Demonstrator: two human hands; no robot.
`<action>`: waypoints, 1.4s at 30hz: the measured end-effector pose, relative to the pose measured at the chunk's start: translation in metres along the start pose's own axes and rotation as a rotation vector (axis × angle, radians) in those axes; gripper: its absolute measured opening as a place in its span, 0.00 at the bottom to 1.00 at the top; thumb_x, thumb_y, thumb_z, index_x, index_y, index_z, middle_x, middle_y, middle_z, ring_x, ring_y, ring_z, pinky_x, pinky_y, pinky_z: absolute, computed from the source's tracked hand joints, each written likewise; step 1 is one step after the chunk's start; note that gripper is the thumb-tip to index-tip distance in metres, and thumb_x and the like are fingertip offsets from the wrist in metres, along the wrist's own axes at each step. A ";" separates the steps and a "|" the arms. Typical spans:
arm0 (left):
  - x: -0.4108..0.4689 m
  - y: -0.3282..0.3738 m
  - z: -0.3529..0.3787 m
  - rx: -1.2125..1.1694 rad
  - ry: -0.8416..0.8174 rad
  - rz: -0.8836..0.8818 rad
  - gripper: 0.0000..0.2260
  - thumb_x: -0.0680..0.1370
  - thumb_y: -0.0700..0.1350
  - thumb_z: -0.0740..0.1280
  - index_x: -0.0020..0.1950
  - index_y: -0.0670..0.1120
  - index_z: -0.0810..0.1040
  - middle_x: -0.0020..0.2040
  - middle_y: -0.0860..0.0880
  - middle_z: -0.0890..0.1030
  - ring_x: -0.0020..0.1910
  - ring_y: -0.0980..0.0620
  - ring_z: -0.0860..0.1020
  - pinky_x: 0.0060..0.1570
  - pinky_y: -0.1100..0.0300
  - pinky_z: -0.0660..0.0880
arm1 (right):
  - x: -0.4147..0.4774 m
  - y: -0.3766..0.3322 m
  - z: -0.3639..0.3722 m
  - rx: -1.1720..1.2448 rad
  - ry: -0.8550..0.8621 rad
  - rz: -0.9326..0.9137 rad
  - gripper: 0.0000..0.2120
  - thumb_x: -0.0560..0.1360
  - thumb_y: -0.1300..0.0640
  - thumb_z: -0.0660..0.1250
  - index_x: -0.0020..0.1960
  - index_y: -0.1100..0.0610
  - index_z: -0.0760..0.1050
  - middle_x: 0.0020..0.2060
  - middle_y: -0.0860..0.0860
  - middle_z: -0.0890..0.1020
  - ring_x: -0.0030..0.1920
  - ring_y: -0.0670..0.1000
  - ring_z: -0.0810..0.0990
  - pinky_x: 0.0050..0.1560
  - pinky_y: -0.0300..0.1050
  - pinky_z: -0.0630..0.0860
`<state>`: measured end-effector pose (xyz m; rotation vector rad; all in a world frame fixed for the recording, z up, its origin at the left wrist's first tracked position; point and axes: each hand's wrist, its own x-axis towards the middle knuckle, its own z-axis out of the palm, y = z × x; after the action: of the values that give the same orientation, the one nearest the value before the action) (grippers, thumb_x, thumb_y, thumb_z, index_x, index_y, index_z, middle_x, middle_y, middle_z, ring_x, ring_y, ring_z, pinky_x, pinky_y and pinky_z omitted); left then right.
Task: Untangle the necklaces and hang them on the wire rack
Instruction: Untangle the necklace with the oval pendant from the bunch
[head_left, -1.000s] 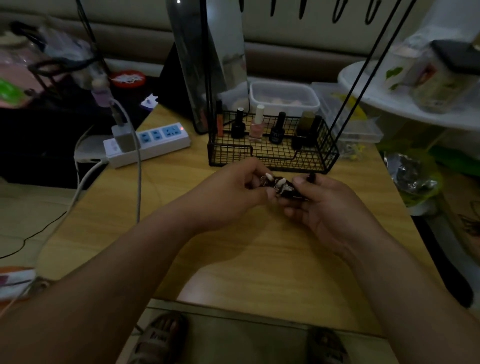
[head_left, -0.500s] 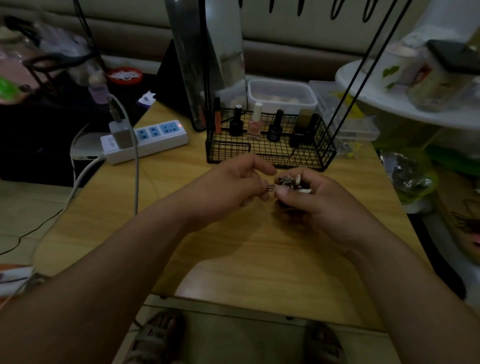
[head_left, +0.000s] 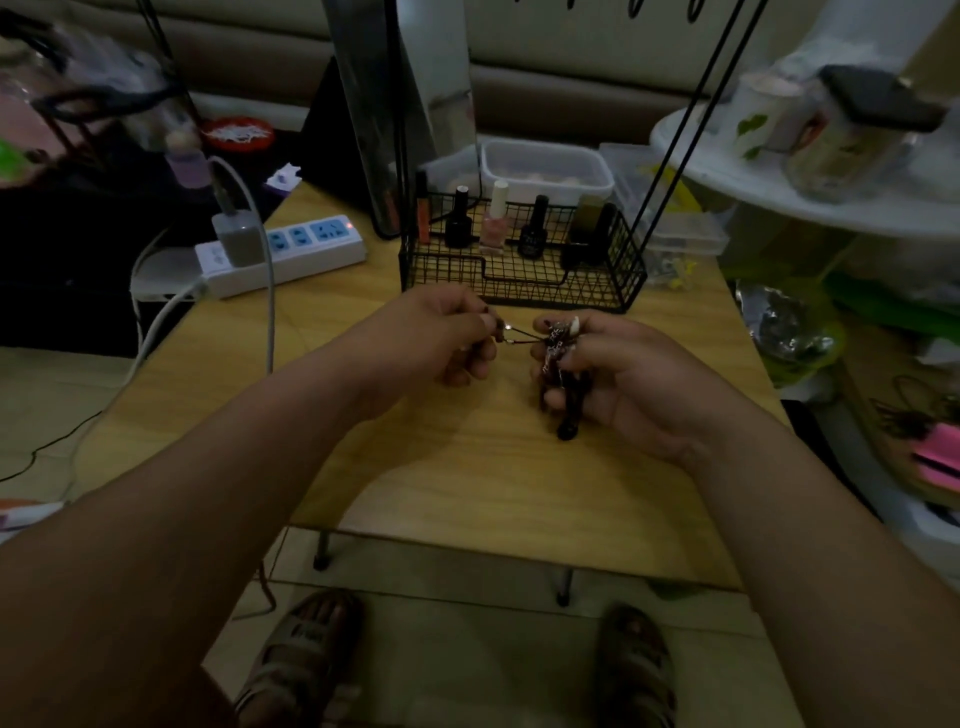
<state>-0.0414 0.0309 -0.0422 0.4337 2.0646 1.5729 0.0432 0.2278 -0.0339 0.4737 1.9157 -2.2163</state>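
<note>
A dark tangle of necklaces (head_left: 560, 364) with pale shell-like beads sits bunched in my right hand (head_left: 618, 374), whose fingers curl round it; a dark bead dangles below the palm. My left hand (head_left: 441, 335) pinches a thin strand end with a small metal clasp, drawn out leftward from the bunch. Both hands hover over the wooden table (head_left: 467, 478), just in front of the black wire rack (head_left: 519, 270). The rack's tall black rods (head_left: 691, 130) rise up out of view, with hooks at the top edge.
Several nail polish bottles (head_left: 493, 218) stand in the rack's basket. A white power strip (head_left: 280, 254) with a charger and cables lies at the left. Clear plastic boxes (head_left: 545, 171) sit behind the rack. A white round shelf with jars (head_left: 810, 156) is at the right.
My hands have drawn apart: the left pulled a strand with its clasp out to the left, while the right kept the bunch and turned so a bead hangs below.
</note>
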 end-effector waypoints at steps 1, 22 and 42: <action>-0.001 0.000 0.000 -0.028 0.002 -0.016 0.05 0.85 0.42 0.64 0.53 0.44 0.79 0.42 0.47 0.84 0.41 0.51 0.84 0.42 0.56 0.79 | -0.002 0.001 0.000 0.001 0.002 0.001 0.18 0.79 0.72 0.60 0.65 0.61 0.76 0.53 0.61 0.82 0.46 0.54 0.84 0.41 0.45 0.82; -0.016 0.006 0.029 0.273 0.106 0.245 0.08 0.79 0.43 0.74 0.56 0.46 0.79 0.51 0.49 0.82 0.46 0.52 0.84 0.44 0.59 0.83 | -0.003 0.006 0.016 0.126 -0.053 -0.133 0.18 0.83 0.71 0.58 0.70 0.64 0.74 0.60 0.63 0.83 0.51 0.55 0.86 0.44 0.43 0.82; 0.002 -0.004 0.012 0.051 0.003 0.110 0.05 0.81 0.38 0.67 0.55 0.46 0.80 0.47 0.44 0.84 0.44 0.49 0.82 0.50 0.48 0.80 | 0.008 0.010 0.010 0.060 -0.008 -0.039 0.13 0.79 0.72 0.65 0.61 0.61 0.77 0.52 0.59 0.85 0.48 0.54 0.87 0.42 0.46 0.84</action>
<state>-0.0357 0.0404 -0.0490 0.5730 2.1188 1.5867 0.0376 0.2166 -0.0447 0.4401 1.8749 -2.3015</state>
